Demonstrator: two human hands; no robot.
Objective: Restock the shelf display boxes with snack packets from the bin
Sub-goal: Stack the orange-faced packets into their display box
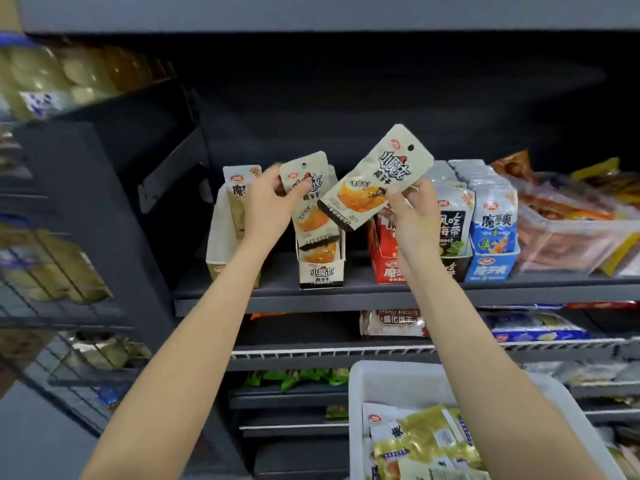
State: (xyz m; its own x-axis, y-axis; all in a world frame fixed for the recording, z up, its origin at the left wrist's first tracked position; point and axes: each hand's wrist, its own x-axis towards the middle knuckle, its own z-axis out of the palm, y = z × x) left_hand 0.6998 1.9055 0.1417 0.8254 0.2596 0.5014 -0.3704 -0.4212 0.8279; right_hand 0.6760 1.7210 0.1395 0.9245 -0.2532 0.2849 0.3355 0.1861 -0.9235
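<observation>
My left hand (pixel 273 199) pinches the top of a beige snack packet (pixel 311 202) that stands upright above a black-and-white display box (pixel 322 273) on the dark shelf (pixel 381 292). My right hand (pixel 412 216) holds a second beige packet (pixel 377 178) by its lower right edge, tilted, in the air just right of the first. A white bin (pixel 356 410) at the lower right holds several yellow and white packets (pixel 426 441).
A nearly empty beige box (pixel 218 251) stands left of the display box. Red (pixel 384 268), dark (pixel 453 230) and blue (pixel 491 244) display boxes stand to its right, then a clear tub of snacks (pixel 571 237). Lower shelves carry biscuits (pixel 391 322). A wire rack (pixel 52 271) stands at the left.
</observation>
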